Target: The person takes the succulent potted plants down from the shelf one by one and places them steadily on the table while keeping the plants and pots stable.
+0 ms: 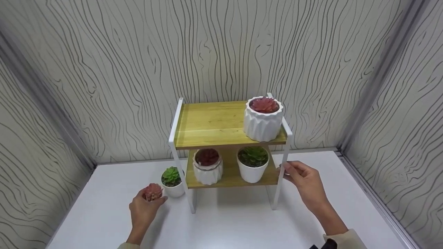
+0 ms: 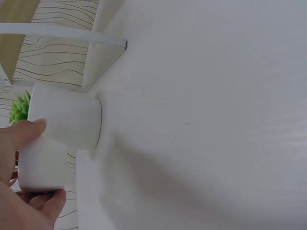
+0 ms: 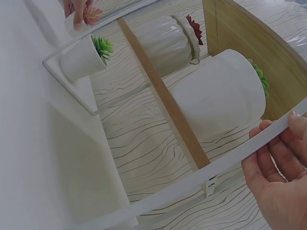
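Note:
My left hand (image 1: 142,210) grips a small white pot (image 2: 43,165) with a pink succulent (image 1: 152,192) in it, thumb on one side and fingers on the other. Right beside it, at the shelf's left legs, a white pot with a green succulent (image 1: 173,188) stands on the table. On the right, my right hand (image 1: 309,185) holds the white metal side frame (image 3: 230,155) of a two-tier wooden shelf (image 1: 211,121), thumb and fingers around the bar. In the head view the left hand hides most of the held pot.
A fluted white pot with a red succulent (image 1: 263,124) stands on the top tier's right end. The lower tier carries a ribbed white pot with a dark red plant (image 1: 208,174) and a smooth white pot with a green plant (image 1: 252,173). Patterned panels (image 1: 131,69) enclose the white table (image 1: 235,228).

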`<state>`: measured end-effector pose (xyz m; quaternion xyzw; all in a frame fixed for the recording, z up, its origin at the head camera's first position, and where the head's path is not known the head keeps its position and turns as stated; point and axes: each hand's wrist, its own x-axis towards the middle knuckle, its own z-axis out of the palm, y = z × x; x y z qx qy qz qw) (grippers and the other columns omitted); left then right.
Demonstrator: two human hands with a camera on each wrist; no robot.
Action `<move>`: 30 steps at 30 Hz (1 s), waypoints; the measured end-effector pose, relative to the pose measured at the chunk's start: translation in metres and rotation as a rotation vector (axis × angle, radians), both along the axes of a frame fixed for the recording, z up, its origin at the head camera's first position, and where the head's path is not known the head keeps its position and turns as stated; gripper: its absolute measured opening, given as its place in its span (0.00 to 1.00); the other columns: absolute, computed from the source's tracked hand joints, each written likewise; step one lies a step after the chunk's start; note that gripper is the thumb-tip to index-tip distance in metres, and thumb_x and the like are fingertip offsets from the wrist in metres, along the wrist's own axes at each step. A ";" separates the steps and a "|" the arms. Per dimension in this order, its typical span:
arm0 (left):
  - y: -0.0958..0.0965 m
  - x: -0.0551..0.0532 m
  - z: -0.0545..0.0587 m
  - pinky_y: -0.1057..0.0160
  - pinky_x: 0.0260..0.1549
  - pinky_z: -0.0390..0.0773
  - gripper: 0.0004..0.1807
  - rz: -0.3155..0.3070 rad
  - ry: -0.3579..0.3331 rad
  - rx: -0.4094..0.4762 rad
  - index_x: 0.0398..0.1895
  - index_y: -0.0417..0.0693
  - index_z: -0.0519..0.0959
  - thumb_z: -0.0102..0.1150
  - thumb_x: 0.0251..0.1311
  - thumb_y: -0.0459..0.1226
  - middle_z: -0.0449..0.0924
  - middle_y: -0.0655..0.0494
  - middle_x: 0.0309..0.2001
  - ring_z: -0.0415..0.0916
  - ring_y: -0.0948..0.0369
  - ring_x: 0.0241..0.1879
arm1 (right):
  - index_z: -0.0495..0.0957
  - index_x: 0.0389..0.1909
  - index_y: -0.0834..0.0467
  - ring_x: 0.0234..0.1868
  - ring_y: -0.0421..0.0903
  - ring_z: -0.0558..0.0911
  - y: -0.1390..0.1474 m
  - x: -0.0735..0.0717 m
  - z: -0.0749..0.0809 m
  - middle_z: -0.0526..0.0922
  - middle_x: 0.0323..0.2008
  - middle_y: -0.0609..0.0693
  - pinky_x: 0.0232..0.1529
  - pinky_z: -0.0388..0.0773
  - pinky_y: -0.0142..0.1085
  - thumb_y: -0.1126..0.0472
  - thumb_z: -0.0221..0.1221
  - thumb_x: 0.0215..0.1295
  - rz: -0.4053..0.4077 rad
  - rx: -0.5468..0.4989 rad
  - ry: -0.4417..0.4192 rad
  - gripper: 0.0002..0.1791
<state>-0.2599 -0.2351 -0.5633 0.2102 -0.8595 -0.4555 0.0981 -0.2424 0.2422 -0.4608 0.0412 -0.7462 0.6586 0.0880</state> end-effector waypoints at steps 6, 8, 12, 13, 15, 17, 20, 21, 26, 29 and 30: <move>-0.006 -0.008 -0.011 0.36 0.64 0.79 0.48 0.017 -0.004 0.001 0.71 0.24 0.67 0.79 0.54 0.42 0.75 0.23 0.65 0.74 0.33 0.68 | 0.83 0.53 0.66 0.54 0.48 0.89 0.000 0.000 0.000 0.89 0.47 0.59 0.58 0.85 0.30 0.55 0.61 0.78 0.007 -0.005 -0.002 0.17; -0.006 -0.009 -0.013 0.36 0.65 0.78 0.47 0.026 -0.002 0.006 0.71 0.24 0.67 0.78 0.54 0.42 0.75 0.23 0.65 0.73 0.32 0.69 | 0.83 0.53 0.67 0.53 0.48 0.89 -0.001 0.000 0.000 0.90 0.46 0.60 0.59 0.85 0.31 0.56 0.61 0.78 0.016 -0.018 -0.002 0.17; -0.003 -0.011 -0.017 0.36 0.65 0.78 0.46 0.017 0.001 0.027 0.70 0.23 0.68 0.77 0.55 0.41 0.75 0.23 0.66 0.73 0.32 0.69 | 0.83 0.52 0.68 0.52 0.46 0.90 -0.001 0.000 -0.001 0.90 0.45 0.62 0.59 0.86 0.33 0.58 0.60 0.78 0.021 -0.047 0.009 0.16; -0.002 -0.011 -0.017 0.36 0.65 0.78 0.45 0.016 0.002 0.034 0.70 0.23 0.68 0.77 0.55 0.41 0.75 0.23 0.66 0.73 0.32 0.69 | 0.83 0.52 0.68 0.52 0.45 0.90 -0.001 0.000 -0.001 0.90 0.45 0.61 0.58 0.86 0.32 0.57 0.60 0.78 0.020 -0.044 0.011 0.16; -0.001 -0.013 -0.019 0.37 0.64 0.79 0.45 0.016 0.014 0.041 0.70 0.23 0.68 0.77 0.55 0.40 0.75 0.23 0.65 0.73 0.33 0.68 | 0.83 0.52 0.68 0.51 0.43 0.90 -0.001 0.000 -0.001 0.90 0.45 0.60 0.58 0.86 0.33 0.57 0.60 0.78 0.017 -0.042 0.016 0.17; -0.001 -0.014 -0.020 0.37 0.64 0.79 0.44 0.026 0.030 0.036 0.68 0.22 0.69 0.77 0.55 0.40 0.76 0.22 0.64 0.74 0.33 0.67 | 0.83 0.53 0.67 0.51 0.43 0.90 -0.001 0.000 -0.001 0.90 0.45 0.58 0.58 0.86 0.32 0.56 0.60 0.78 0.014 -0.037 0.016 0.17; -0.003 -0.016 -0.022 0.36 0.65 0.78 0.44 0.039 0.037 0.036 0.68 0.21 0.69 0.77 0.54 0.40 0.76 0.22 0.63 0.74 0.33 0.67 | 0.83 0.53 0.67 0.51 0.42 0.89 -0.001 0.000 -0.001 0.90 0.45 0.56 0.59 0.86 0.32 0.56 0.60 0.78 0.011 -0.028 0.012 0.17; -0.004 -0.016 -0.023 0.36 0.65 0.78 0.44 0.042 0.035 0.038 0.68 0.21 0.68 0.77 0.54 0.40 0.76 0.21 0.63 0.74 0.32 0.67 | 0.83 0.53 0.67 0.51 0.42 0.89 -0.001 0.000 -0.001 0.90 0.45 0.56 0.59 0.86 0.32 0.56 0.60 0.78 0.009 -0.024 0.010 0.17; -0.009 -0.016 -0.028 0.35 0.68 0.75 0.46 0.067 0.003 0.033 0.69 0.20 0.67 0.77 0.55 0.41 0.73 0.20 0.65 0.72 0.31 0.69 | 0.83 0.53 0.65 0.53 0.44 0.89 -0.001 0.001 -0.001 0.90 0.47 0.59 0.58 0.85 0.31 0.56 0.60 0.78 0.007 -0.019 -0.002 0.16; -0.010 -0.017 -0.030 0.34 0.69 0.74 0.47 0.074 -0.013 0.034 0.70 0.20 0.66 0.77 0.55 0.41 0.72 0.20 0.66 0.70 0.30 0.70 | 0.84 0.53 0.65 0.54 0.46 0.89 -0.001 0.001 -0.002 0.90 0.48 0.59 0.58 0.86 0.31 0.55 0.60 0.78 0.006 -0.019 -0.006 0.17; -0.010 -0.018 -0.031 0.35 0.69 0.73 0.47 0.074 -0.018 0.037 0.70 0.21 0.66 0.78 0.55 0.41 0.72 0.20 0.66 0.70 0.31 0.70 | 0.84 0.53 0.65 0.54 0.46 0.89 -0.001 0.001 -0.002 0.90 0.48 0.60 0.58 0.86 0.31 0.55 0.60 0.78 0.007 -0.020 -0.004 0.17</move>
